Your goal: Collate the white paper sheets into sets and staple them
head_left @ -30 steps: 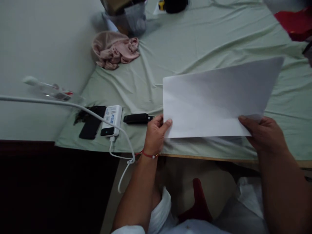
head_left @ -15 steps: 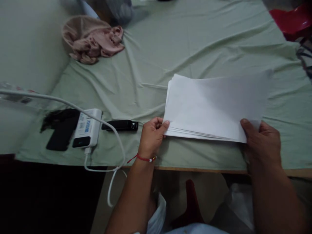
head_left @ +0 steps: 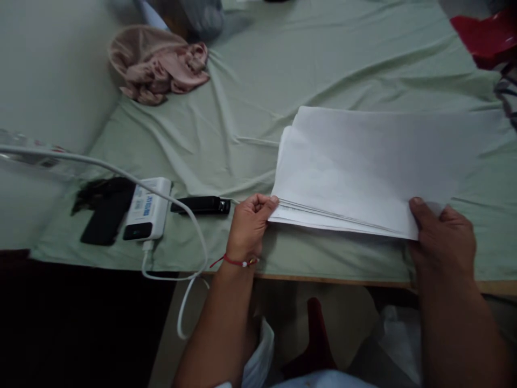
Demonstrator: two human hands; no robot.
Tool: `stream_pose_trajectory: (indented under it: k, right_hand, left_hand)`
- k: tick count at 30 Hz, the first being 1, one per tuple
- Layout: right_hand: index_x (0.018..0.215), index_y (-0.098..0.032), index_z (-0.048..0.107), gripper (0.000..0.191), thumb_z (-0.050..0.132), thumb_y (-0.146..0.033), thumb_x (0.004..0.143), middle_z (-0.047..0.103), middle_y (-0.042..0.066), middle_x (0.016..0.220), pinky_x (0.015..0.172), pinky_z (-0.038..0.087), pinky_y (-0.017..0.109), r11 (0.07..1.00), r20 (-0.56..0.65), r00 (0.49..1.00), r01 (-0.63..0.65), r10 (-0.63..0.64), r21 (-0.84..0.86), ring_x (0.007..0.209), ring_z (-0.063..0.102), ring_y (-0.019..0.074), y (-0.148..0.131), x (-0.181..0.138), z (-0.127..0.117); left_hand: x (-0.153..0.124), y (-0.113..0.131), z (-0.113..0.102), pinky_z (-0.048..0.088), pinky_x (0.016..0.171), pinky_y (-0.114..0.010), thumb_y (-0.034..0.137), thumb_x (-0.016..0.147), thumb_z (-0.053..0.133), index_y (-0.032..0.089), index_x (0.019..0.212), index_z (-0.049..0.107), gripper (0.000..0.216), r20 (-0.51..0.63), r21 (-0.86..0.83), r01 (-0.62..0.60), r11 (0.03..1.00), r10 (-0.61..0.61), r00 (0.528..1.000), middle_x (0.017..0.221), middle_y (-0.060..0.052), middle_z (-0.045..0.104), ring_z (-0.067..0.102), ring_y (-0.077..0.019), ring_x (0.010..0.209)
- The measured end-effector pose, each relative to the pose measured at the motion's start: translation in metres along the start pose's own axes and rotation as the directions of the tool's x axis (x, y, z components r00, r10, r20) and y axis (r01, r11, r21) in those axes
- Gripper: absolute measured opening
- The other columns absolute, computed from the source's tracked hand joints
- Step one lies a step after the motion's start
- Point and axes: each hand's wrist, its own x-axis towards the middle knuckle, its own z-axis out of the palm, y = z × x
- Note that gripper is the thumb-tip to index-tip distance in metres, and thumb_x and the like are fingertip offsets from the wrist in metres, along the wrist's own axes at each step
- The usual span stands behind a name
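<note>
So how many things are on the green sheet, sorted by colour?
White: 3 - stack of paper held by the left hand and right hand, power bank, cable
Black: 2 - stapler, phone
Pink: 1 - crumpled cloth
Total: 6
</note>
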Motion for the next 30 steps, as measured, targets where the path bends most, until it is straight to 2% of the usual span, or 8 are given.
stream_pose_trajectory:
  k: [4, 8, 11, 15, 19, 22, 25, 30]
  right_hand:
    - [0.086, -0.025, 0.080, 0.053, 0.114, -0.038, 0.048, 0.086, 0.001, 0.098, 0.076, 0.076, 0.038, 0.999, -0.009, 0.999, -0.048, 0.048, 0.024, 0.077, 0.075, 0.0183, -0.006, 0.000, 0.005]
    - [0.088, -0.025, 0.082, 0.054, 0.114, -0.037, 0.045, 0.086, 0.001, 0.095, 0.070, 0.075, 0.040, 0.998, -0.023, 0.998, -0.054, 0.054, 0.023, 0.074, 0.074, 0.0195, -0.010, 0.003, 0.001]
    - [0.087, -0.026, 0.081, 0.056, 0.116, -0.038, 0.045, 0.085, 0.001, 0.094, 0.068, 0.073, 0.037, 0.999, 0.006, 0.999, -0.051, 0.051, 0.001, 0.076, 0.076, 0.0202, -0.010, 0.004, -0.003]
    - [0.085, -0.026, 0.081, 0.060, 0.120, -0.042, 0.043, 0.084, 0.000, 0.090, 0.066, 0.069, 0.035, 0.995, 0.074, 0.994, -0.072, 0.076, -0.062, 0.073, 0.073, 0.0192, -0.007, 0.006, -0.006]
    - [0.089, -0.025, 0.086, 0.052, 0.117, -0.043, 0.052, 0.086, 0.001, 0.091, 0.077, 0.069, 0.037, 0.990, 0.186, 0.979, -0.062, 0.086, -0.128, 0.082, 0.077, 0.0217, -0.007, 0.007, -0.007]
    - [0.100, -0.025, 0.093, 0.049, 0.112, -0.040, 0.058, 0.089, 0.002, 0.095, 0.086, 0.068, 0.038, 0.983, 0.243, 0.966, -0.042, 0.085, -0.179, 0.089, 0.079, 0.0230, -0.009, 0.009, -0.007]
    - [0.096, -0.025, 0.091, 0.048, 0.110, -0.038, 0.054, 0.089, 0.001, 0.095, 0.089, 0.067, 0.038, 0.988, 0.235, 0.969, -0.049, 0.083, -0.146, 0.089, 0.078, 0.0222, -0.011, 0.010, -0.006]
    - [0.089, -0.025, 0.082, 0.047, 0.110, -0.036, 0.054, 0.084, 0.000, 0.090, 0.085, 0.065, 0.035, 0.996, 0.224, 0.972, -0.057, 0.071, -0.068, 0.082, 0.074, 0.0199, -0.014, 0.009, -0.001]
  left_hand:
    - [0.000, -0.002, 0.002, 0.026, 0.048, -0.025, 0.069, 0.079, 0.117, 0.024, 0.067, 0.063, 0.072, -0.019, -0.021, -0.003, 1.000, 0.002, 1.000, 0.059, 0.009, 0.050, 0.036, -0.0080, 0.052]
    - [-0.003, -0.001, 0.003, 0.039, 0.049, -0.027, 0.083, 0.091, 0.103, 0.024, 0.080, 0.076, 0.066, -0.044, -0.078, 0.034, 0.996, -0.038, 0.998, 0.068, 0.000, 0.072, 0.063, -0.0154, 0.059]
    - [-0.005, 0.000, 0.002, 0.048, 0.053, -0.028, 0.092, 0.092, 0.095, 0.024, 0.081, 0.076, 0.072, 0.012, -0.097, 0.066, 0.993, -0.065, 0.998, 0.072, -0.005, 0.077, 0.078, -0.0217, 0.071]
    - [-0.005, 0.000, 0.001, 0.054, 0.062, -0.029, 0.073, 0.067, 0.117, 0.024, 0.078, 0.076, 0.065, 0.065, -0.067, 0.071, 0.995, -0.066, 0.996, 0.074, -0.001, 0.079, 0.075, -0.0201, 0.072]
    - [-0.001, -0.003, 0.000, 0.057, 0.067, -0.028, 0.055, 0.055, 0.124, 0.023, 0.078, 0.076, 0.062, -0.024, -0.080, 0.055, 0.995, -0.057, 0.998, 0.071, 0.006, 0.074, 0.064, -0.0140, 0.066]
    - [-0.001, -0.006, -0.001, 0.053, 0.064, -0.025, 0.055, 0.050, 0.127, 0.022, 0.075, 0.073, 0.068, -0.065, -0.112, 0.022, 0.994, -0.029, 0.997, 0.069, 0.007, 0.072, 0.061, -0.0115, 0.064]
    - [-0.004, -0.009, -0.002, 0.048, 0.059, -0.024, 0.061, 0.050, 0.127, 0.023, 0.071, 0.068, 0.074, -0.066, -0.108, 0.010, 0.994, -0.017, 0.998, 0.067, 0.008, 0.069, 0.056, -0.0103, 0.061]
    - [-0.007, -0.014, -0.001, 0.061, 0.068, -0.032, 0.070, 0.063, 0.121, 0.026, 0.079, 0.069, 0.070, -0.034, -0.100, -0.004, 0.995, 0.001, 0.999, 0.069, 0.005, 0.070, 0.074, -0.0204, 0.073]
